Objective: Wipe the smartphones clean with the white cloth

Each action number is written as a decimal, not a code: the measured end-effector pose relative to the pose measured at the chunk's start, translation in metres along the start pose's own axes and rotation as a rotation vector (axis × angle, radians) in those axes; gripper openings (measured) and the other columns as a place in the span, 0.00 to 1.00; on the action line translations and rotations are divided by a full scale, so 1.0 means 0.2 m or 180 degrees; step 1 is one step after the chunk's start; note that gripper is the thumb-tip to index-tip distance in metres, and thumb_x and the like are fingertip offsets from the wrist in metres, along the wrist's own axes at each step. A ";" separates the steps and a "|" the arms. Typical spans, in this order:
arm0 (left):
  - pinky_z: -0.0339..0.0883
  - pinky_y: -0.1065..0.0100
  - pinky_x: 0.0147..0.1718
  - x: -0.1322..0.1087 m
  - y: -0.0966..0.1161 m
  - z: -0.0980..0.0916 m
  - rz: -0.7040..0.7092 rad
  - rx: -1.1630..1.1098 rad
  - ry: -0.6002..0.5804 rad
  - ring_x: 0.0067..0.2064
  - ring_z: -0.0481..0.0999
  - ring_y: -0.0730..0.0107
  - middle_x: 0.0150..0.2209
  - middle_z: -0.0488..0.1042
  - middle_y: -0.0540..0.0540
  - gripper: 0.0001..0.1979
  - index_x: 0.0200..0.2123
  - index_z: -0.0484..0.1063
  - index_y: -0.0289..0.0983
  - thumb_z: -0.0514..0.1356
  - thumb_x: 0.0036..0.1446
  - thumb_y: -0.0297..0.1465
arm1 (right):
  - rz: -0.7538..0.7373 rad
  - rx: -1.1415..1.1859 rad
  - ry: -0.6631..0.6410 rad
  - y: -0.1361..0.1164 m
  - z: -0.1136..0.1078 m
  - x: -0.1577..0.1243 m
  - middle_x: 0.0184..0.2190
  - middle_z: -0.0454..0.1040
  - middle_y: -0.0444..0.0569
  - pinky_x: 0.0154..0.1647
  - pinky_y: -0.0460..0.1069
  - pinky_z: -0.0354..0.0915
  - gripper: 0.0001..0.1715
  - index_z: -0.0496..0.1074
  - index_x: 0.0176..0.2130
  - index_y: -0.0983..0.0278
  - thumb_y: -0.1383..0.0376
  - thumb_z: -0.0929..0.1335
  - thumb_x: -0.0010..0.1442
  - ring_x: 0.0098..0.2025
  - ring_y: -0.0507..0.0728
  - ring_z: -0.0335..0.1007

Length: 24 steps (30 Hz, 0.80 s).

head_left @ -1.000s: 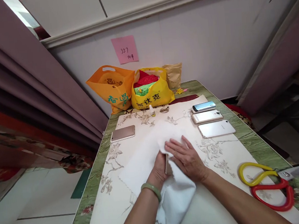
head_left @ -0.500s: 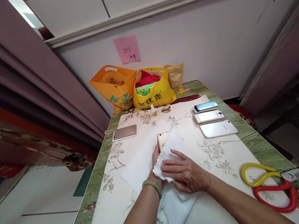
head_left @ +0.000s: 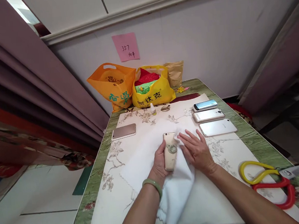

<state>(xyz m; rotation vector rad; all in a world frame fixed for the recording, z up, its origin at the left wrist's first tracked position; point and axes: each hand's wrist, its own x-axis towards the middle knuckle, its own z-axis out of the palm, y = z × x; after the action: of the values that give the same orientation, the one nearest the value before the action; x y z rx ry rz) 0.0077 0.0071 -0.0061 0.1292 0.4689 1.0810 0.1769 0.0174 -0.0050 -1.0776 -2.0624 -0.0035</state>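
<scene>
My left hand (head_left: 160, 161) grips a gold smartphone (head_left: 170, 161) along its left side, with the phone's back facing up. A round ring holder (head_left: 172, 148) is fixed on that back. My right hand (head_left: 196, 149) is at the phone's right edge with its fingers partly spread, holding a white cloth (head_left: 179, 189) there. The cloth drapes down from the phone toward the table's near edge. Beneath the phone lies another spread of white cloth (head_left: 141, 165). My right thumb is partly hidden by the cloth.
At right lie a blue-backed phone (head_left: 205, 105), a white phone (head_left: 208, 115) and a silver phone (head_left: 218, 127). Another phone (head_left: 124, 131) lies left. Large scissors (head_left: 275, 177) rest near right. Behind are a small bottle (head_left: 153, 109), orange bag (head_left: 114, 87) and yellow bag (head_left: 153, 94).
My right hand has moved up and to the right with the cloth, and its fingers have spread. The phone's back and ring holder, covered before, now show. My left hand still holds the phone.
</scene>
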 end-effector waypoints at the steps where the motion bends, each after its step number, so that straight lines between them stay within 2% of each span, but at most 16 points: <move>1: 0.70 0.63 0.46 0.00 0.01 0.00 0.0084 -0.0067 0.0085 0.37 0.80 0.63 0.38 0.80 0.39 0.23 0.53 0.70 0.28 0.54 0.62 0.40 | -0.0169 0.0132 -0.0043 -0.02 0.00 0.00 0.55 0.72 0.48 0.67 0.66 0.46 0.22 0.67 0.58 0.60 0.66 0.64 0.65 0.63 0.62 0.61; 6: 0.68 0.64 0.49 -0.01 0.04 0.04 0.0502 -0.0290 0.0170 0.45 0.78 0.62 0.48 0.77 0.39 0.26 0.58 0.67 0.30 0.52 0.63 0.41 | -0.1011 0.0810 -0.0194 -0.11 -0.04 -0.01 0.53 0.75 0.48 0.66 0.64 0.51 0.23 0.68 0.56 0.61 0.68 0.65 0.61 0.59 0.59 0.66; 9: 0.68 0.65 0.48 -0.01 0.04 0.06 0.0355 -0.0255 0.0231 0.43 0.79 0.61 0.45 0.79 0.38 0.26 0.55 0.69 0.28 0.54 0.62 0.42 | -0.1376 0.1032 -0.0327 -0.13 -0.04 0.00 0.50 0.76 0.46 0.66 0.63 0.51 0.22 0.70 0.54 0.61 0.68 0.64 0.60 0.58 0.59 0.67; 11: 0.69 0.64 0.47 -0.01 0.03 0.06 0.0251 -0.0189 0.0245 0.43 0.79 0.59 0.42 0.80 0.37 0.26 0.53 0.71 0.27 0.54 0.62 0.42 | -0.1242 0.0919 -0.0302 -0.12 -0.03 0.00 0.50 0.77 0.47 0.66 0.63 0.51 0.21 0.71 0.53 0.61 0.69 0.64 0.60 0.58 0.58 0.68; 15: 0.70 0.63 0.46 0.01 0.01 0.04 0.0202 -0.0098 0.0314 0.41 0.80 0.60 0.40 0.80 0.37 0.24 0.53 0.71 0.28 0.55 0.62 0.41 | -0.0458 0.0304 0.0093 -0.04 -0.01 0.02 0.49 0.77 0.47 0.66 0.66 0.49 0.19 0.73 0.51 0.59 0.69 0.66 0.60 0.58 0.61 0.67; 17: 0.70 0.63 0.45 0.01 0.01 0.02 0.0118 -0.0086 0.0357 0.39 0.80 0.61 0.39 0.80 0.38 0.23 0.52 0.71 0.29 0.56 0.61 0.41 | -0.0241 0.0146 0.0218 -0.04 -0.01 0.01 0.50 0.77 0.48 0.66 0.67 0.48 0.20 0.72 0.52 0.60 0.69 0.66 0.60 0.59 0.63 0.66; 19: 0.71 0.62 0.45 0.00 0.01 0.02 0.0079 -0.0086 0.0334 0.39 0.80 0.60 0.38 0.80 0.39 0.23 0.50 0.72 0.29 0.57 0.60 0.41 | -0.0435 0.0241 0.0082 -0.07 -0.01 0.00 0.51 0.76 0.48 0.67 0.66 0.48 0.21 0.71 0.54 0.60 0.68 0.66 0.60 0.60 0.62 0.64; 22: 0.71 0.62 0.45 -0.02 0.02 0.02 -0.0026 -0.0047 0.0328 0.42 0.80 0.57 0.37 0.80 0.37 0.23 0.45 0.74 0.28 0.57 0.59 0.43 | -0.1126 0.0670 -0.0295 -0.14 0.00 -0.01 0.51 0.76 0.48 0.67 0.63 0.49 0.22 0.69 0.56 0.60 0.67 0.64 0.62 0.60 0.58 0.64; 24: 0.71 0.62 0.46 -0.03 0.01 0.03 -0.0083 -0.0020 0.0324 0.42 0.80 0.56 0.37 0.80 0.36 0.24 0.43 0.75 0.28 0.57 0.59 0.44 | -0.1249 0.0772 -0.0384 -0.15 0.00 0.00 0.51 0.76 0.47 0.68 0.62 0.48 0.22 0.69 0.56 0.60 0.67 0.63 0.63 0.60 0.57 0.65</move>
<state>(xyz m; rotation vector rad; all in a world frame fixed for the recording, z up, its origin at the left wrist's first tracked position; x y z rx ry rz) 0.0063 0.0046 0.0024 0.0624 0.5572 1.0668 0.1552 -0.0013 0.0054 -0.5280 -2.2834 0.1141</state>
